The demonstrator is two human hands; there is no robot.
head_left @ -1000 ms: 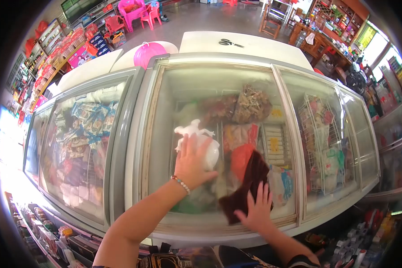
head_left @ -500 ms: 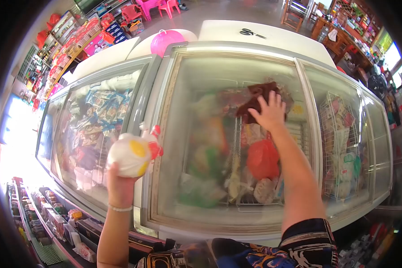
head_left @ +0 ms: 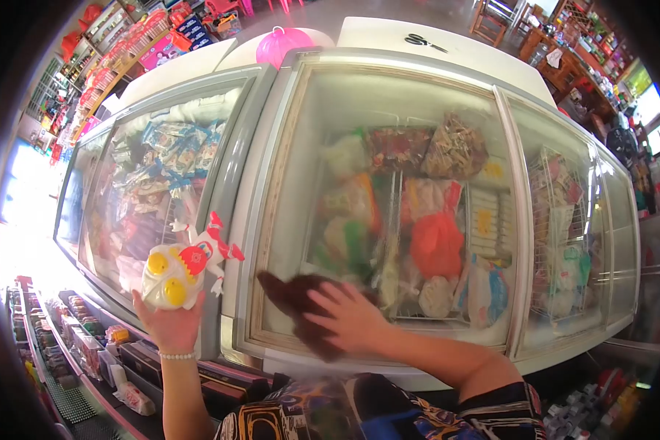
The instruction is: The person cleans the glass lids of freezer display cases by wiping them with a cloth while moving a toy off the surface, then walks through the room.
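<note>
My left hand [head_left: 172, 323] holds up a white plastic bag [head_left: 172, 279] with yellow spots and red knotted ends, above the front right corner of the left freezer [head_left: 224, 176]. My right hand [head_left: 345, 315] lies spread on a dark brown cloth [head_left: 301, 304], which is pressed on the glass lid [head_left: 286, 220] of the middle freezer, near its front left. Under that glass are a red bag [head_left: 437, 243], brown dried food in clear bags [head_left: 455, 147] and other bags in wire baskets.
Black scissors [head_left: 425, 43] rest on a white surface behind the freezer. A pink round object [head_left: 282, 45] stands at the back left. Shelves of small goods [head_left: 88, 348] run along the front left.
The left hand lifted the white bag off the glass and moved left with it. The right hand swept the cloth up to the back, then down to the front left. The glass looks clearer.
</note>
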